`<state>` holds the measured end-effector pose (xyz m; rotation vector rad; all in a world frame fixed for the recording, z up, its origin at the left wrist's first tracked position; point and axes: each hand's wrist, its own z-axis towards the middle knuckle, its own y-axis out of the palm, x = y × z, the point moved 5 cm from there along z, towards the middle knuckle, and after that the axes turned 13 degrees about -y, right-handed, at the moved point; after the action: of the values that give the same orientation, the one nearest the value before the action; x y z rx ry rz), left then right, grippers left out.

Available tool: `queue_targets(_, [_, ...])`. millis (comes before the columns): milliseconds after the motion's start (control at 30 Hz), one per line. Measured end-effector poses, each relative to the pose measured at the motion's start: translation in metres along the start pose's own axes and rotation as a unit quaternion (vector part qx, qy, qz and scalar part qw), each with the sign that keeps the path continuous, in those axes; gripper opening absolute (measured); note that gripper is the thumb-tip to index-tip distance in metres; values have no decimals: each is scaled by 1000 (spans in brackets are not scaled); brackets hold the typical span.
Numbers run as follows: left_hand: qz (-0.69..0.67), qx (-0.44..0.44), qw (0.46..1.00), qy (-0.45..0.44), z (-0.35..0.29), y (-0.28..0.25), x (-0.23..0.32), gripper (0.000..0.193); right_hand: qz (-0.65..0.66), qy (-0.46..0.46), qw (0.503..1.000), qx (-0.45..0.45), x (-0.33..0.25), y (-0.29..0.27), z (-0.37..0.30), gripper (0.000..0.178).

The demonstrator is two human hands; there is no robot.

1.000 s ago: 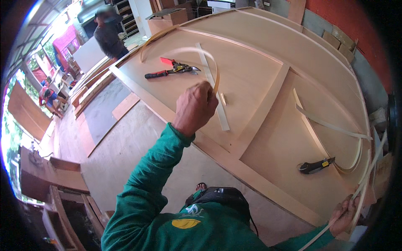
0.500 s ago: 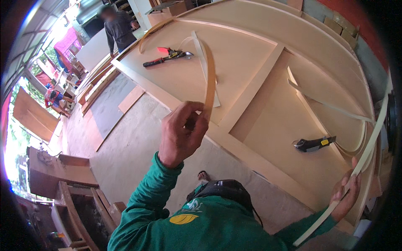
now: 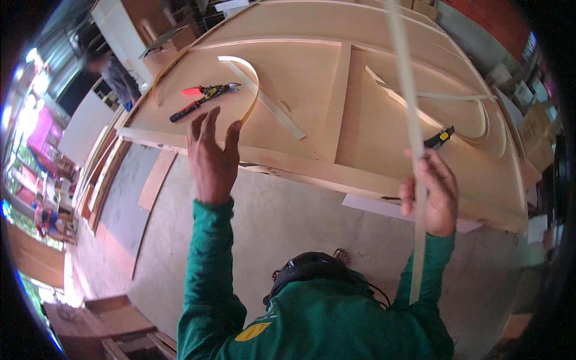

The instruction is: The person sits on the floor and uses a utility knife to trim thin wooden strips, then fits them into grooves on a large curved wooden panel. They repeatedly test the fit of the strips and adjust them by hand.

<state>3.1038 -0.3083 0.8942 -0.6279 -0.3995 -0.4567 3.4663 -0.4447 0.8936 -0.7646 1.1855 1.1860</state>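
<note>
Over framed panel (image 3: pixel 294 75) | left hand (image 3: pixel 213 159): fingers spread beside curved strip (image 3: pixel 257 83) | right hand (image 3: pixel 441 198): pinching long pale strip (image 3: pixel 418 261) | status: judged partway, with other strips (image 3: pixel 279 112) lying loose

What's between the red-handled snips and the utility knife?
In the head view, a curved strip, a straight strip, a small scrap and a raised rib; the right hand holds a long strip crossing there too.
</note>
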Motion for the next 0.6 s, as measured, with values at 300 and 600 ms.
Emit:
queue_targets(300, [-50,-175,967,178,-77,-155,-17,41,-122,21,948,-294,57,194,-62,25])
queue_targets(600, [-6,-289,928,235,-62,-178,-95,45,-41,76,803,-589,45,285,-78,37])
